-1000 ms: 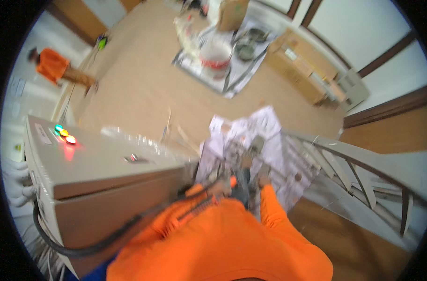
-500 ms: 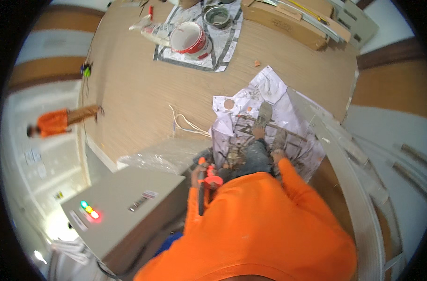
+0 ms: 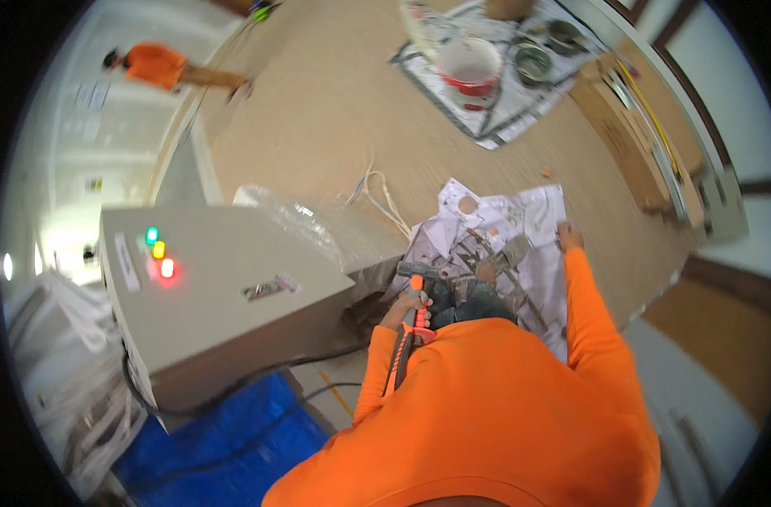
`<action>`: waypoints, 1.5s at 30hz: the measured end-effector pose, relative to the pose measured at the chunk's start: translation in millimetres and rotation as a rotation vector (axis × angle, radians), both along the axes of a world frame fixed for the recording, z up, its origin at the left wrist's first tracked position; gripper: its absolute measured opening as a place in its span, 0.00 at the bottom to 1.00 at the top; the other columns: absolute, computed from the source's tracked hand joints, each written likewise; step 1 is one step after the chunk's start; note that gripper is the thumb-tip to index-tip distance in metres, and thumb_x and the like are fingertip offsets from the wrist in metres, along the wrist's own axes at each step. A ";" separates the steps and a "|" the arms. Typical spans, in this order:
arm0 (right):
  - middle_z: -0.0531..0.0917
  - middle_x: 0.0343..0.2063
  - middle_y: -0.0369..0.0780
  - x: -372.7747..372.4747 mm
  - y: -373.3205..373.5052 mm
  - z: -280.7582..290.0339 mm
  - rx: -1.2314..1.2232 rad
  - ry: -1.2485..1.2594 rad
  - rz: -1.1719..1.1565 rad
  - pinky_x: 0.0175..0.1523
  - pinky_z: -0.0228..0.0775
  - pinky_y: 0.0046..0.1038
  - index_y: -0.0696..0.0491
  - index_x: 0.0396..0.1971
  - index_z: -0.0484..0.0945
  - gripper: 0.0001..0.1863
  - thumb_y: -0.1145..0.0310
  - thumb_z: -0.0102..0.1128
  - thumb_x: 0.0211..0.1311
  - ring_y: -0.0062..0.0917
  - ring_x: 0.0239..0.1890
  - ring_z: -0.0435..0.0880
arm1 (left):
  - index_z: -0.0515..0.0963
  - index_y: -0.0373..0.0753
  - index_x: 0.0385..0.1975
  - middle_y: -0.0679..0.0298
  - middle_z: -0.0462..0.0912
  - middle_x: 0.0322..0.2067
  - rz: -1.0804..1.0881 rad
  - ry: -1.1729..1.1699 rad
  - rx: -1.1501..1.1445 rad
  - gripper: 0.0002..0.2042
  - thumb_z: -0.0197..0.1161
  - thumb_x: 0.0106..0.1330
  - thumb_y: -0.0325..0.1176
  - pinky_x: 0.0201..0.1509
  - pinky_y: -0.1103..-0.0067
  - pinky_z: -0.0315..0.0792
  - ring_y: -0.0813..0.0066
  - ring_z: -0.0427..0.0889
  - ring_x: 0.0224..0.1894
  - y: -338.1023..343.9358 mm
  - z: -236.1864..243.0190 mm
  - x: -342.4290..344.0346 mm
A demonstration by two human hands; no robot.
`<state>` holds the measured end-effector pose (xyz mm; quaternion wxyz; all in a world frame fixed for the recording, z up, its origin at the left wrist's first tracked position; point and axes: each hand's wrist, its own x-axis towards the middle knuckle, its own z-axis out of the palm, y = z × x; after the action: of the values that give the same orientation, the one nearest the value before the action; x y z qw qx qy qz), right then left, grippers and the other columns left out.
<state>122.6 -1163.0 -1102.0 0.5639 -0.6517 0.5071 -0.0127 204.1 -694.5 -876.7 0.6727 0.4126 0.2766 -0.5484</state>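
My left hand (image 3: 412, 309) is wrapped round a hammer (image 3: 396, 365) with an orange and black handle, its dark head up beyond my fingers. A chisel with a red hand guard (image 3: 424, 336) is in the same grip; most of its shaft is hidden. With my right arm stretched forward, my right hand (image 3: 570, 237) is closed at the right edge of a white printed sheet (image 3: 539, 211). Broken rubble and dust lie on that sheet, around my shoe (image 3: 514, 252). The fingertips of my right hand are small and partly hidden.
A grey cabinet (image 3: 208, 253) with lit lamps stands at left, plastic wrap (image 3: 292, 228) behind it. White cables (image 3: 385, 203) lie near the sheet. Ahead are a white and red bucket (image 3: 470, 72) and long cardboard boxes (image 3: 618, 139). Another person (image 3: 157, 66) stands far left.
My right hand has moved from over the rubble outward to the sheet's right edge. My view has turned left, and the left hand still holds the hammer and chisel.
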 end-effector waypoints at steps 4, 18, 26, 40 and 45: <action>0.79 0.21 0.40 -39.8 7.2 -59.0 -0.089 0.377 0.417 0.21 0.69 0.31 0.55 0.31 0.79 0.16 0.55 0.56 0.59 0.27 0.18 0.77 | 0.72 0.38 0.30 0.63 0.75 0.32 0.023 -0.041 0.049 0.06 0.59 0.52 0.26 0.29 0.72 0.77 0.71 0.77 0.26 16.9 -30.5 -10.0; 0.83 0.30 0.43 -96.8 124.7 -13.3 0.390 0.549 0.388 0.23 0.71 0.33 0.54 0.43 0.74 0.13 0.62 0.57 0.63 0.31 0.21 0.79 | 0.74 0.36 0.27 0.64 0.75 0.29 -0.004 -0.214 0.030 0.09 0.61 0.58 0.36 0.32 0.73 0.76 0.70 0.77 0.24 45.6 -103.8 -61.2; 0.82 0.29 0.43 -109.1 112.2 38.5 0.275 0.529 0.214 0.18 0.70 0.34 0.51 0.42 0.72 0.11 0.63 0.56 0.64 0.30 0.18 0.78 | 0.69 0.39 0.16 0.67 0.68 0.17 -0.281 -0.257 0.101 0.10 0.59 0.53 0.36 0.24 0.75 0.68 0.74 0.72 0.18 53.8 -138.4 -54.8; 0.83 0.33 0.47 -164.1 188.0 32.2 -0.049 0.412 0.309 0.32 0.76 0.34 0.55 0.40 0.77 0.14 0.59 0.57 0.63 0.33 0.31 0.83 | 0.71 0.38 0.18 0.63 0.74 0.21 -0.505 -0.832 -0.223 0.12 0.55 0.58 0.39 0.34 0.77 0.70 0.71 0.77 0.24 89.0 -108.7 -12.7; 0.83 0.38 0.53 -171.7 194.1 83.3 0.054 0.362 0.164 0.49 0.72 0.42 0.58 0.43 0.78 0.20 0.55 0.54 0.65 0.41 0.41 0.83 | 0.72 0.36 0.20 0.63 0.74 0.21 -0.571 -0.900 -0.158 0.12 0.55 0.58 0.39 0.37 0.78 0.69 0.72 0.78 0.25 90.2 -155.2 7.3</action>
<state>-49.1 -968.9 -1018.6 0.4799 -0.6671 0.5457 0.1640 211.4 -604.3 -1031.9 0.5780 0.6137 -0.2044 -0.4975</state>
